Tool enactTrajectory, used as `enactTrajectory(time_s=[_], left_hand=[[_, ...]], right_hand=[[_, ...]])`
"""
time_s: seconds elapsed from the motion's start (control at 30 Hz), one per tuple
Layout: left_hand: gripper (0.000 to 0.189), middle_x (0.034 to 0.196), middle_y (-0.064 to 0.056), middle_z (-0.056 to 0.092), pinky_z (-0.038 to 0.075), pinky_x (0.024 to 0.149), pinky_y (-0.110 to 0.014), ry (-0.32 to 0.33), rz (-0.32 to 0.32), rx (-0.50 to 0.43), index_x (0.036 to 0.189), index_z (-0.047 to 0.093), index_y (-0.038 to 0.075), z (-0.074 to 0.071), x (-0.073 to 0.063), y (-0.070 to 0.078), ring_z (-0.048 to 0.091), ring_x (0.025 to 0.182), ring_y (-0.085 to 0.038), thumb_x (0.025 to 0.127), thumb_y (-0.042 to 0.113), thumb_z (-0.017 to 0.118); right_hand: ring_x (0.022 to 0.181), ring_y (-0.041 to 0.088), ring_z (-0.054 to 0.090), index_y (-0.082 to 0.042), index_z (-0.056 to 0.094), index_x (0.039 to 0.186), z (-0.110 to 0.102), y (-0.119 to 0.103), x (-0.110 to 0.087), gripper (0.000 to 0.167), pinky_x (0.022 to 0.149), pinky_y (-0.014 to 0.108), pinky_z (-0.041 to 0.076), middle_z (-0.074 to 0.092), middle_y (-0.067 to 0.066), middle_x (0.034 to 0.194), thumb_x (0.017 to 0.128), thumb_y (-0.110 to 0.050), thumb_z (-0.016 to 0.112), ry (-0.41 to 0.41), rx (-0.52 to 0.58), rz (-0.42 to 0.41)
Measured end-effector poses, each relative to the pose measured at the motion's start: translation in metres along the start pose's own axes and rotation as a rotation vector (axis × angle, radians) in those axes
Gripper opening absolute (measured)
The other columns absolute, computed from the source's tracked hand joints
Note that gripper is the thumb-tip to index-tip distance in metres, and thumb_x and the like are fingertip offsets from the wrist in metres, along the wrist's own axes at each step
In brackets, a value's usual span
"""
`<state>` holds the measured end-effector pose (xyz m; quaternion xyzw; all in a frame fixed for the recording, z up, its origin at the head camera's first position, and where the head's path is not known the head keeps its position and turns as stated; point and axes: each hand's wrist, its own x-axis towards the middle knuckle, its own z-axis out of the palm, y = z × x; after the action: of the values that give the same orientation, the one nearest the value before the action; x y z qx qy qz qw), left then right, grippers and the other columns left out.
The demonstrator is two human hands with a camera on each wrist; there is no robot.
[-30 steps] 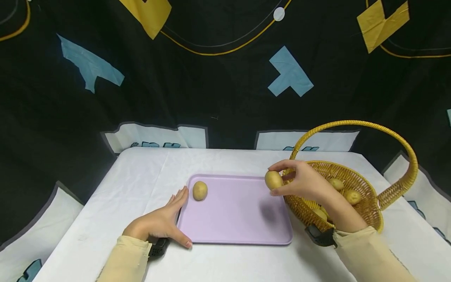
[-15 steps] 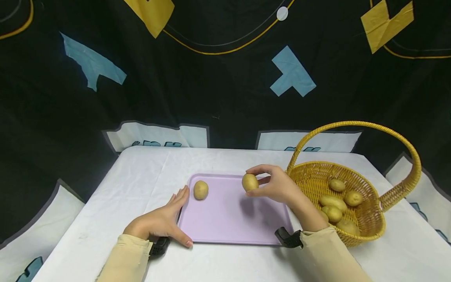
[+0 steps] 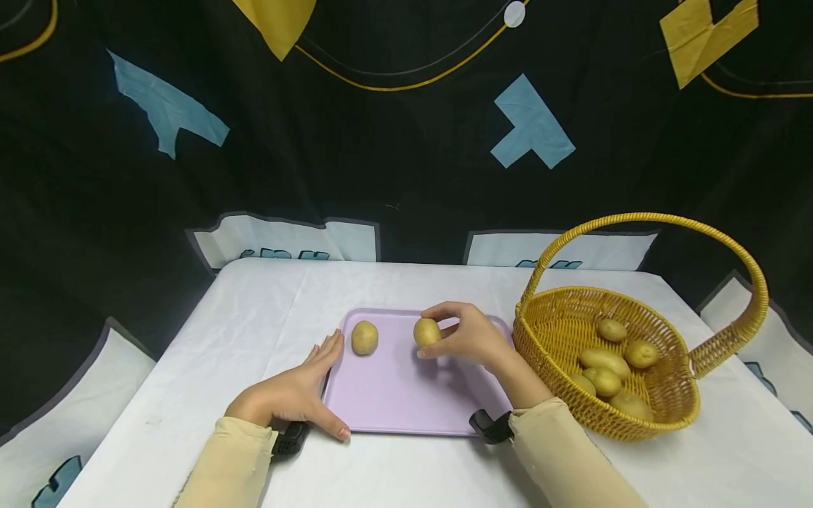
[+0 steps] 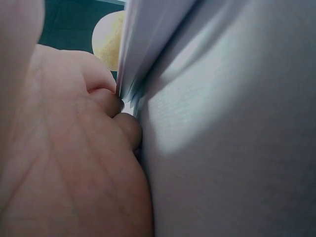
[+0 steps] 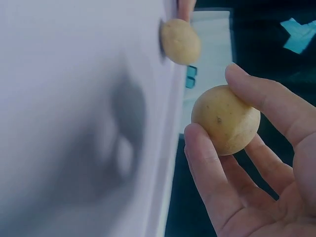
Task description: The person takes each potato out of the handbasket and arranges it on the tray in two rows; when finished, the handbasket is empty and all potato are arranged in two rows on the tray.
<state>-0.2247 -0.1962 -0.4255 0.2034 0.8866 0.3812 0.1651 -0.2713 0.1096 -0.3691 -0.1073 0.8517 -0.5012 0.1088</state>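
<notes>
A pale purple tray (image 3: 406,402) lies on the white cloth, with one potato (image 3: 365,338) at its far left corner. My left hand (image 3: 295,391) rests along the tray's left edge, fingers extended and thumb by the near corner. Over the far middle of the tray, my right hand (image 3: 466,335) pinches a second potato (image 5: 224,121) between thumb and fingers. In the right wrist view a gap and a shadow on the tray show that potato held above the surface. The left wrist view has the left palm (image 4: 64,148) against the tray's side.
To the right of the tray stands a yellow wicker basket (image 3: 540,367) with a tall arched handle (image 3: 641,219). Several potatoes (image 3: 603,361) lie in it. A black patterned curtain (image 3: 394,169) hangs behind the table.
My right hand has carried its potato leftward from beside the basket to over the tray, nearer the other potato. The basket's contents have come into fuller view. My left hand has stayed put.
</notes>
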Motion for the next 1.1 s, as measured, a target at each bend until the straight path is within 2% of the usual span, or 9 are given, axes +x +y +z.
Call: enactTrajectory(time_s=[0.2, 0.33, 0.77, 1.1], left_hand=[[0.155, 0.166, -0.018, -0.009, 0.0, 0.116, -0.065, 0.001, -0.015, 0.003, 0.16, -0.001, 0.002, 0.0, -0.001, -0.001, -0.012, 0.148, -0.046, 0.051, 0.046, 0.099], [0.155, 0.166, -0.018, -0.009, 0.0, 0.116, -0.065, 0.002, -0.014, 0.001, 0.16, -0.001, 0.001, 0.0, -0.001, -0.002, -0.012, 0.148, -0.047, 0.051, 0.046, 0.099], [0.154, 0.166, -0.018, -0.009, -0.001, 0.117, -0.062, 0.003, -0.001, -0.003, 0.16, -0.001, 0.0, 0.003, 0.0, -0.002, -0.011, 0.148, -0.045, 0.051, 0.046, 0.099], [0.154, 0.167, -0.017, -0.009, -0.001, 0.117, -0.062, -0.003, -0.009, 0.002, 0.16, -0.001, 0.001, 0.0, 0.0, 0.001, -0.011, 0.148, -0.045, 0.052, 0.046, 0.099]], right_hand=[[0.09, 0.019, 0.068, -0.013, 0.074, 0.116, 0.021, 0.001, 0.013, 0.056, 0.072, 0.031, 0.057, 0.067, 0.002, 0.116, 0.064, -0.008, 0.095, -0.002, -0.005, 0.021], [0.09, 0.02, 0.068, -0.011, 0.074, 0.115, 0.031, 0.002, 0.02, 0.055, 0.074, 0.031, 0.057, 0.067, 0.003, 0.117, 0.064, -0.006, 0.094, 0.006, -0.022, 0.006], [0.106, 0.024, 0.063, -0.009, 0.073, 0.118, 0.047, 0.005, 0.032, 0.058, 0.099, 0.041, 0.048, 0.069, 0.003, 0.116, 0.064, -0.008, 0.095, 0.009, -0.161, -0.041], [0.107, 0.024, 0.065, -0.011, 0.071, 0.121, 0.053, 0.001, 0.038, 0.061, 0.095, 0.039, 0.051, 0.067, 0.002, 0.121, 0.066, -0.01, 0.095, -0.012, -0.197, -0.037]])
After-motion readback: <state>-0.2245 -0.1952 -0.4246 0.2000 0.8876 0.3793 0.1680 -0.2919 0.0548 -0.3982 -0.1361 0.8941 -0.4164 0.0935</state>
